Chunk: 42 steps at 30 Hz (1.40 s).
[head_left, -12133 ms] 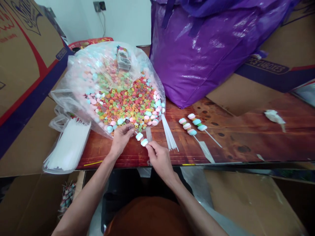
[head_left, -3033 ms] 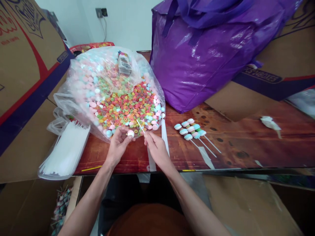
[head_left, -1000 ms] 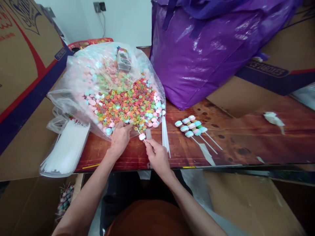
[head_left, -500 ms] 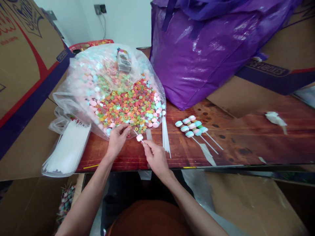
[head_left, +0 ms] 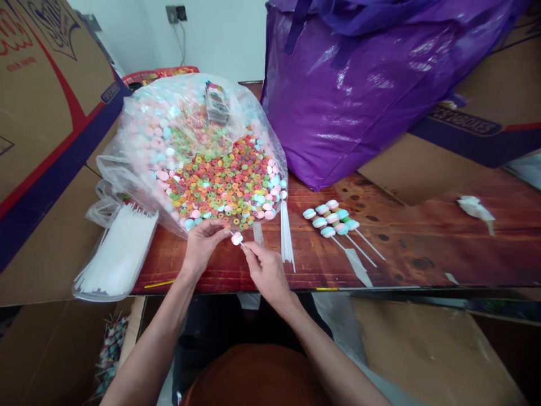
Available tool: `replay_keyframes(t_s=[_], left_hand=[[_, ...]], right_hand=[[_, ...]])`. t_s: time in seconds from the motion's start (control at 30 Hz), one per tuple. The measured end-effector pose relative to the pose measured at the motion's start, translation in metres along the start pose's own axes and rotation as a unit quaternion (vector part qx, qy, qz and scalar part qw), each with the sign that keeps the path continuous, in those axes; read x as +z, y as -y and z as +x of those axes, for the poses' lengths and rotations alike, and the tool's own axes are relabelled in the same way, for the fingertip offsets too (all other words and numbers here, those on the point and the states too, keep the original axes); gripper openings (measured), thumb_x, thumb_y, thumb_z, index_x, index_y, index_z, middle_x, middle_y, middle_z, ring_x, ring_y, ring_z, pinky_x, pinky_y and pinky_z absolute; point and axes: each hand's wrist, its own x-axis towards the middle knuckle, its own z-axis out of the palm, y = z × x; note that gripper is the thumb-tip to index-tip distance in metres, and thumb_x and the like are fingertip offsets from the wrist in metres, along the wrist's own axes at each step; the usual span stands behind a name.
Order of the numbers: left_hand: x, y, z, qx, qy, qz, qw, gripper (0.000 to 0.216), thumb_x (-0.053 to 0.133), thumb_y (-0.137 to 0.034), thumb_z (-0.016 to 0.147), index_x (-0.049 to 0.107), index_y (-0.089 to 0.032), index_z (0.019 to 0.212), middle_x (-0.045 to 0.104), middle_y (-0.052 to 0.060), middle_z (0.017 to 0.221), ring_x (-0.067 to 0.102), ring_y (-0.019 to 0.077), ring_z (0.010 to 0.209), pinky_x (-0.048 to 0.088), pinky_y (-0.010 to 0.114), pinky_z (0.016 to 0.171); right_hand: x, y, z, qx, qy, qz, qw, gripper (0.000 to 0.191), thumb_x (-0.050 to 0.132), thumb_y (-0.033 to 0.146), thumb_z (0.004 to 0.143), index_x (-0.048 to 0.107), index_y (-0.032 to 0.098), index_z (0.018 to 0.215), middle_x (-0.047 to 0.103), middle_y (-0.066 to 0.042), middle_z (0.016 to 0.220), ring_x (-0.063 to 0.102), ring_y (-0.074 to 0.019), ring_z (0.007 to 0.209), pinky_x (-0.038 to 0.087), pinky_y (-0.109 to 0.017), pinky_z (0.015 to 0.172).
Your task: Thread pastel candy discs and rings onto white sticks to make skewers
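Note:
My right hand [head_left: 267, 270] pinches a thin white stick that carries one pink and white marshmallow [head_left: 236, 238]. At the stick's upper tip, my left hand [head_left: 203, 243] has thumb and forefinger closed on a small orange candy ring [head_left: 227, 226], mostly hidden by the fingers. Just beyond both hands lies an open clear plastic bag [head_left: 110, 163] with a heap of colourful candy rings [head_left: 224, 186] and pink, blue and white marshmallows [head_left: 266, 207]. On the right, several finished-looking candy skewers [head_left: 332, 220] lie side by side on the wooden table [head_left: 406, 237].
Loose white sticks [head_left: 286, 237] lie beside the bag, and a packed bundle of sticks [head_left: 116, 251] is at the left. A purple bag [head_left: 359, 101] stands behind. Cardboard boxes [head_left: 46, 113] flank the table. Crumpled tissue [head_left: 475, 207] lies far right.
My left hand has moved right, bringing the candy ring from beside the stick to its tip. The right hand still holds the stick and marshmallow. The view has shifted slightly.

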Motion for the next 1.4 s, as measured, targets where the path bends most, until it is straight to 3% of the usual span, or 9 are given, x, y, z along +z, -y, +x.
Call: replay_keyframes(t_s=[0.17,0.37,0.53,0.67,0.73,0.83,0.97,1.07,1.4], left_hand=[[-0.001,0.0,-0.005,-0.002,-0.025,0.017,1.0,0.034,0.09,-0.036,0.062,0.074,-0.015,0.083,0.074,0.001,0.078,0.067,0.0132,0.07,0.055,0.028,0.074],[0.006,-0.004,-0.018,-0.05,0.019,-0.017,0.998,0.042,0.091,-0.033,0.064,0.062,-0.019,0.091,0.067,-0.005,0.07,0.062,0.0094,0.071,0.049,0.022,0.074],[0.021,-0.005,-0.024,-0.037,0.072,0.061,0.995,0.036,0.085,-0.034,0.071,0.06,-0.018,0.09,0.068,-0.002,0.077,0.063,0.0121,0.075,0.049,0.024,0.074],[0.032,-0.001,-0.003,0.002,0.08,0.126,0.989,0.026,0.071,-0.036,0.083,0.065,-0.017,0.1,0.07,0.002,0.081,0.062,0.014,0.071,0.049,0.026,0.068],[0.036,0.003,0.015,0.069,0.053,0.248,0.965,0.018,0.06,-0.029,0.09,0.071,-0.017,0.099,0.071,0.004,0.086,0.062,0.0157,0.074,0.05,0.028,0.072],[0.042,0.006,0.04,0.15,0.066,0.459,0.873,0.024,0.056,-0.015,0.09,0.077,-0.018,0.1,0.071,0.007,0.095,0.064,0.0195,0.088,0.049,0.031,0.086],[0.052,0.002,0.05,0.143,0.115,0.635,0.75,0.038,0.047,-0.02,0.096,0.071,-0.028,0.124,0.063,0.01,0.107,0.065,0.0218,0.088,0.051,0.032,0.079],[0.057,-0.001,0.048,0.134,0.118,0.691,0.7,0.041,0.045,-0.021,0.096,0.066,-0.028,0.131,0.058,0.013,0.116,0.066,0.0242,0.09,0.051,0.034,0.075],[0.04,0.009,0.03,0.214,0.075,0.623,0.748,0.027,0.05,-0.008,0.086,0.065,-0.018,0.107,0.058,0.014,0.104,0.057,0.0284,0.1,0.048,0.042,0.091]], right_hand=[[-0.001,0.001,-0.002,-0.006,0.013,-0.002,1.0,0.027,0.047,0.025,0.1,0.067,0.017,0.084,0.053,0.003,0.061,0.047,-0.0106,0.053,0.034,-0.024,0.055],[0.006,0.004,-0.003,-0.03,-0.009,0.029,0.999,0.025,0.046,0.024,0.1,0.061,0.018,0.082,0.055,0.002,0.066,0.049,-0.0102,0.056,0.035,-0.023,0.058],[0.002,0.002,-0.005,0.012,-0.026,0.058,0.998,0.029,0.045,0.027,0.1,0.053,0.02,0.073,0.052,0.004,0.059,0.048,-0.0098,0.053,0.035,-0.022,0.057],[-0.011,-0.005,-0.004,0.058,-0.067,0.048,0.995,0.031,0.046,0.032,0.099,0.053,0.021,0.071,0.05,0.005,0.057,0.047,-0.0092,0.051,0.034,-0.022,0.055],[-0.017,-0.01,-0.003,0.085,-0.097,0.039,0.991,0.032,0.046,0.034,0.098,0.052,0.021,0.069,0.049,0.005,0.056,0.047,-0.0095,0.05,0.034,-0.022,0.055],[-0.021,-0.014,-0.004,0.118,-0.121,0.043,0.985,0.034,0.046,0.036,0.097,0.052,0.021,0.067,0.049,0.005,0.055,0.047,-0.0103,0.052,0.035,-0.023,0.056],[-0.019,-0.015,-0.004,0.131,-0.117,0.053,0.983,0.033,0.047,0.037,0.096,0.054,0.02,0.068,0.05,0.005,0.056,0.047,-0.0103,0.053,0.035,-0.023,0.056],[-0.019,-0.013,-0.004,0.131,-0.115,0.062,0.983,0.033,0.048,0.037,0.096,0.054,0.02,0.068,0.049,0.005,0.056,0.046,-0.01,0.052,0.034,-0.023,0.056],[-0.019,-0.013,-0.004,0.121,-0.103,0.06,0.986,0.032,0.047,0.038,0.097,0.054,0.021,0.07,0.049,0.005,0.055,0.046,-0.0105,0.051,0.034,-0.023,0.054]])
